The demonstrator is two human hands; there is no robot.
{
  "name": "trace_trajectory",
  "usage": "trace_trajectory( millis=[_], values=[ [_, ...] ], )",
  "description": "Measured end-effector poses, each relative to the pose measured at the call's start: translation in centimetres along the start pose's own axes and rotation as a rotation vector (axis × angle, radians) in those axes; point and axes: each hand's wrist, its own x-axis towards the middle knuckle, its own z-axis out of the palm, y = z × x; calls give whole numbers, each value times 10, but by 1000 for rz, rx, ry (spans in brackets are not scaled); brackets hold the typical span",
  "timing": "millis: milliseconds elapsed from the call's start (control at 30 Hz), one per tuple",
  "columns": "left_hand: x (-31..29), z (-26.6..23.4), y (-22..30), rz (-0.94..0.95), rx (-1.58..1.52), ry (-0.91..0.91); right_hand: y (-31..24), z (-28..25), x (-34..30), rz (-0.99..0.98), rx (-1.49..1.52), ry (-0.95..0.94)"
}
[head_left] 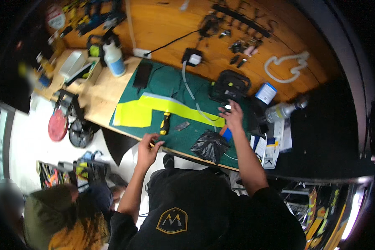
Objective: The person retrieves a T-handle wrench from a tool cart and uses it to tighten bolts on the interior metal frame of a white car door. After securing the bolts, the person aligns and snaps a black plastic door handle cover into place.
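At the front edge of the green cutting mat, my left hand is half curled, thumb and fingers apart, with nothing visible in it. Close to it lie a yellow-and-black screwdriver-like hand tool and a small grey flat piece. My right hand is over the mat's right part, its fingers bent around a small dark item with a bright white spot, too small to name. Just under it ends a long fluorescent yellow strip, joined by a wider yellow piece. A crumpled black plastic bag lies in front.
A black phone-like slab, a white cable and a black case lie toward the back. Bottles stand at left and right. Keys hang on the wooden wall. Another person is at lower left.
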Motion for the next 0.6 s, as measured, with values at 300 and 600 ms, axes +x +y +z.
trace_trajectory(
  millis=[300, 600],
  values=[
    [-136, -21, 8, -338, -23, -35, 64, -111, 67, -37, -684, 345],
    [-266, -31, 21, -594, 277, -152, 45, -59, 29, -269, -1496, 14]
  ],
)
